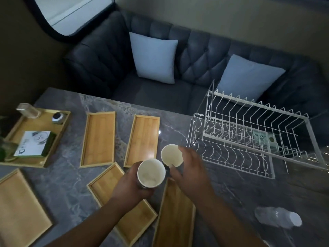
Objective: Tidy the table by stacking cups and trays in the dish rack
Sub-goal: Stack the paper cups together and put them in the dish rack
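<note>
A grey marble worktop (67, 184) carries scattered bamboo trays (98, 139) and a white dish rack (249, 136), before a dark tufted sofa (195, 59). The left hand (131, 186) grasps one cup (151, 172); the right hand (191, 172) fingers curl around another cup (170, 155).

A: Table (67, 184) layout?
B: Rack (249, 136) at the right, near the far edge. Two trays (98, 139) lie side by side at centre, far side; two more lie nearer, under the arms.
A: Left side?
B: One tray (19, 209) at the near left corner; behind it a larger tray (32, 122) with a box (35, 143) on it.
A: Cups?
B: Two cups (151, 172), touching, just left of the rack. A bottle (277, 217) lies on its side, near right. Sofa (195, 56) behind the table.
</note>
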